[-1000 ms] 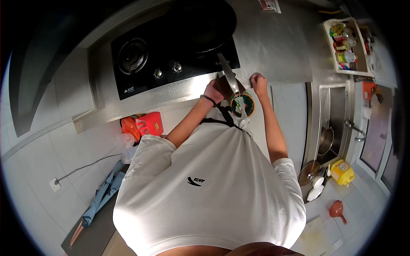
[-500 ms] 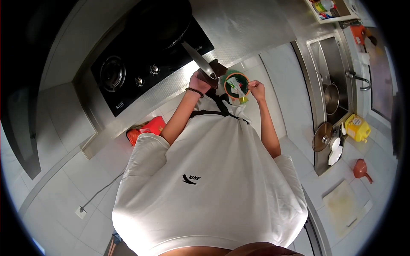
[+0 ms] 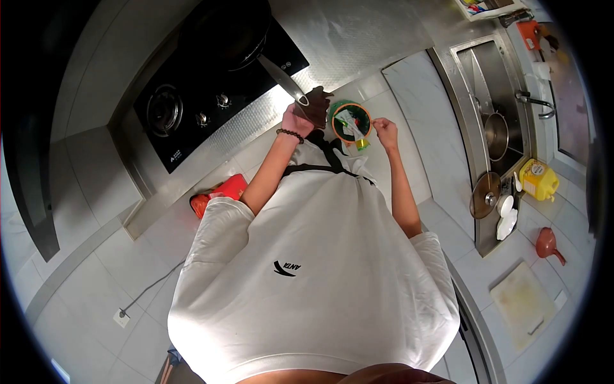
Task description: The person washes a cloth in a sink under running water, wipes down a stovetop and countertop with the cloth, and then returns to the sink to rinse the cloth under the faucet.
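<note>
Here, the left hand [image 3: 296, 120] grips a dark brown item [image 3: 318, 109] extending rightward.

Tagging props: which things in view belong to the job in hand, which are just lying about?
Likely in the job:
dark brown cloth-like item, in the left hand
green bin, beside the right hand in view
pan, its handle near the left hand

Probably just lying about:
yellow jug
cutting board
round lid
red dipper

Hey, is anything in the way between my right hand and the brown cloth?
Nothing visible blocks it: the bin shows between your right hand and the cloth in this view, but appears to sit lower.
</note>
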The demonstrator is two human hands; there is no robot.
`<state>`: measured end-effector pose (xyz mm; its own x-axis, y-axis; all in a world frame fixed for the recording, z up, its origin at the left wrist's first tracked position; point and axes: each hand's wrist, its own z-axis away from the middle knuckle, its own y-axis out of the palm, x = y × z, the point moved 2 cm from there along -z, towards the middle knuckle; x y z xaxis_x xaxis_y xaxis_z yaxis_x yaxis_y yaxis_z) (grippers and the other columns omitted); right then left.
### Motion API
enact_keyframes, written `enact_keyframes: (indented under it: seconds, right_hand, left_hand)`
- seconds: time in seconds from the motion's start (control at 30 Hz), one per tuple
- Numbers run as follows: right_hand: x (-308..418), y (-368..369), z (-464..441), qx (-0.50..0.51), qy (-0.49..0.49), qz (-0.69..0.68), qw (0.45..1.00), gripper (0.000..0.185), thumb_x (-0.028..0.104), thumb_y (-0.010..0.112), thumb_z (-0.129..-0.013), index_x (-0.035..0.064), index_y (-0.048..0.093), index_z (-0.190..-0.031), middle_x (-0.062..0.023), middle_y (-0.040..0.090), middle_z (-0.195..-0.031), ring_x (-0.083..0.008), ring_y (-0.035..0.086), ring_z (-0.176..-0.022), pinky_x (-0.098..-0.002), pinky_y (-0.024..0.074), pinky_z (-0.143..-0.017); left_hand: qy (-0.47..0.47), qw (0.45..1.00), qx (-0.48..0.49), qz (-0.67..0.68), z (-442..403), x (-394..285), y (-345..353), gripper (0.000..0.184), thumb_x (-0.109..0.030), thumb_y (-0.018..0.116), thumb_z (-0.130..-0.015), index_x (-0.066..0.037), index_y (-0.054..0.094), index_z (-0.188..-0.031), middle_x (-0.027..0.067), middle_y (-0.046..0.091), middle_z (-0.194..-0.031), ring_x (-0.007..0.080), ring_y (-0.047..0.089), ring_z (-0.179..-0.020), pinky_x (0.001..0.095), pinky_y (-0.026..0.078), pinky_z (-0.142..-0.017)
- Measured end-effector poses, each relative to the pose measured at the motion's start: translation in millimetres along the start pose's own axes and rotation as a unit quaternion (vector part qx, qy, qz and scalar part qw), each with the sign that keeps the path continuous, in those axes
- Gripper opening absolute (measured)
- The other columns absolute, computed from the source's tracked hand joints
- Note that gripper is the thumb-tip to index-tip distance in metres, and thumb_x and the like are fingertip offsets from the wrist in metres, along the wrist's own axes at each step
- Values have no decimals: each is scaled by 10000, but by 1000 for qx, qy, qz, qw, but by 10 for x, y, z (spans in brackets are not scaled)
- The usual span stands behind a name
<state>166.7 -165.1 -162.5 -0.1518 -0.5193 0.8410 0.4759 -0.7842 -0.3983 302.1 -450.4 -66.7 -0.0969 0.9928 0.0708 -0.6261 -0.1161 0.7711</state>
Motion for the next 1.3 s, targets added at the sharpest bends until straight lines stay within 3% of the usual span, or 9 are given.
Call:
enact_keyframes:
  seconds: [0.23,0.5,0.9,1.0,1.07,1.1,1.17,1.23,1.3]
  right_hand:
    - [97,-77,110,15,-8,3,1000,125,86,639,-827,24,728,-889,35,555,-591,-28,451,-535,-218,375,-489]
    - [-377,-108,123,-11,92,275,957,239,261,752,-679,32,730,-744,-181,691,-713,-313,701,-735,-375,554,-721]
    - [-810,-258,219,-39,78,239,967,238,262,700,-709,29,730,-747,-169,685,-712,-286,692,-709,-369,537,-693]
    - [-897,-319,310,-9,104,228,968,250,280,666,-743,41,735,-767,-146,675,-686,-277,679,-690,-367,525,-685]
    - [-955,-384,432,-4,107,216,971,264,290,657,-740,36,724,-755,-153,670,-677,-295,674,-689,-382,527,-701]
    - [-982,-421,491,0,111,204,973,278,301,648,-738,31,712,-742,-161,665,-669,-314,670,-687,-397,528,-717]
    - [-1052,-515,635,-2,124,201,972,269,295,644,-740,37,716,-742,-160,666,-673,-313,671,-694,-393,527,-716]
    - [-1164,-642,801,-4,139,202,969,260,290,639,-743,42,719,-743,-159,668,-677,-311,671,-700,-390,526,-715]
    - [-1331,-757,937,4,145,216,965,254,285,637,-744,46,724,-746,-164,669,-686,-312,669,-700,-384,526,-705]
  left_hand:
    - [-10,997,67,-34,22,151,-154,558,-250,273,-914,46,478,-1340,210,571,-1285,345,541,-1195,457,383,-1069]
    - [-2,995,86,-58,89,264,-172,553,-253,248,-933,50,480,-1333,210,561,-1301,345,524,-1219,456,368,-1085]
    - [27,998,38,-51,15,348,-176,522,-261,273,-946,45,521,-1288,181,586,-1281,312,553,-1184,427,391,-1064]
    - [132,987,-9,-88,-42,432,-89,500,-313,267,-985,-25,496,-1323,148,515,-1372,306,471,-1279,445,329,-1108]
    - [377,910,-120,-123,-28,415,-10,441,-315,304,-1008,-28,568,-1217,143,606,-1236,284,561,-1156,408,436,-971]
    - [378,910,-117,-125,-55,378,11,441,-315,304,-1008,-28,568,-1217,143,606,-1236,284,561,-1156,408,436,-971]
    - [430,767,-208,-428,-34,288,163,463,-401,329,-1018,-17,579,-1085,137,670,-1011,254,638,-970,372,483,-886]
    - [326,690,-322,-560,-242,278,233,456,-362,339,-1015,38,558,-1000,218,645,-994,312,629,-948,417,467,-853]
    - [557,380,-290,-679,-987,168,-318,413,-301,371,-1001,66,556,-966,266,596,-1103,387,551,-1110,470,419,-938]
